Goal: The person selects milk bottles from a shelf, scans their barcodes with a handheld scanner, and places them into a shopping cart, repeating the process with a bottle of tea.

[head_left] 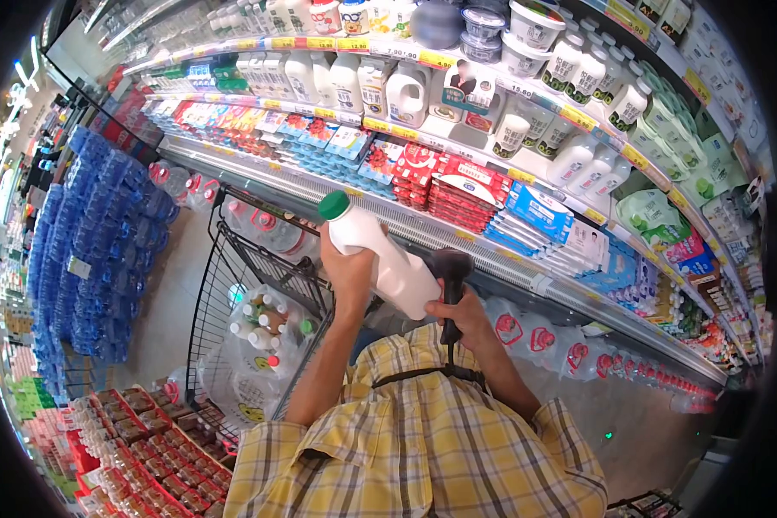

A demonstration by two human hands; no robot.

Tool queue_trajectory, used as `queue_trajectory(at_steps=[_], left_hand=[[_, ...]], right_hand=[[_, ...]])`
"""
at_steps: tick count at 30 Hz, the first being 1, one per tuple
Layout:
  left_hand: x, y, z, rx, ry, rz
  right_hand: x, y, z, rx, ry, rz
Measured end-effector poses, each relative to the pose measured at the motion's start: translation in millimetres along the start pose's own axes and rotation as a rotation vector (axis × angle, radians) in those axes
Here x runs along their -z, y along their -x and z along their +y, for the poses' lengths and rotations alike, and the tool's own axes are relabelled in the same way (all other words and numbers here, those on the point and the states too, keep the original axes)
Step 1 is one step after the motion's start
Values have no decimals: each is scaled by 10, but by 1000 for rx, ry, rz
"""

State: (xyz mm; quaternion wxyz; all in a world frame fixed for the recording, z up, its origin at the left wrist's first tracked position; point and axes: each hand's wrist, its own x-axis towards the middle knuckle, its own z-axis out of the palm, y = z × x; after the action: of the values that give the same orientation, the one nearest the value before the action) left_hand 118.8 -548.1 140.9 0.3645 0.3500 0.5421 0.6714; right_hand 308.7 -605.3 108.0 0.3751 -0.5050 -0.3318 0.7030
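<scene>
A white milk bottle (390, 263) with a green cap is tilted in front of my body, its cap end toward the upper left. My left hand (347, 272) is wrapped round it near the handle. My right hand (470, 316) grips a black handheld barcode scanner (451, 269) by its handle, close beside the bottle's base. The scanner's head overlaps the lower shelf edge in this view. Left of my left forearm stands a black wire shopping cart (200, 304), with a clear plastic bag (226, 369) of several bottles in it.
A refrigerated shelf (406, 134) of milk bottles, cartons and tubs runs across the front. Stacked blue-wrapped bottle packs (104, 250) stand at left, red-trimmed packs (151, 440) at lower left. Large water jugs (540, 338) line the shelf's foot at right.
</scene>
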Motion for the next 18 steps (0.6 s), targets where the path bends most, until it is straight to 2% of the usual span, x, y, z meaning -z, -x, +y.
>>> queue_trajectory(at_steps=[4,6,8,10,12,15,18], left_hand=[[-48,24,63,-3,-111,-86],[-71,29,177,16,-132,-136],[-48,-15,189,63,-194,-291],[-64,-39,233,50,-255,-318],[-66,-88,241,-76,-491,-359],[-59,-180,327,-164,-601,-399],[-85,-219,549,-154,-762,-490]], right_hand=[[-3,-29,-8,73,45,44],[130,-119,106,-54,26,38],[172,-114,97,-50,-34,-14],[227,-144,94,-42,-97,-62],[301,-192,162,-101,-174,-129],[327,-194,131,-128,-201,-164],[404,-289,202,-166,-192,-175]])
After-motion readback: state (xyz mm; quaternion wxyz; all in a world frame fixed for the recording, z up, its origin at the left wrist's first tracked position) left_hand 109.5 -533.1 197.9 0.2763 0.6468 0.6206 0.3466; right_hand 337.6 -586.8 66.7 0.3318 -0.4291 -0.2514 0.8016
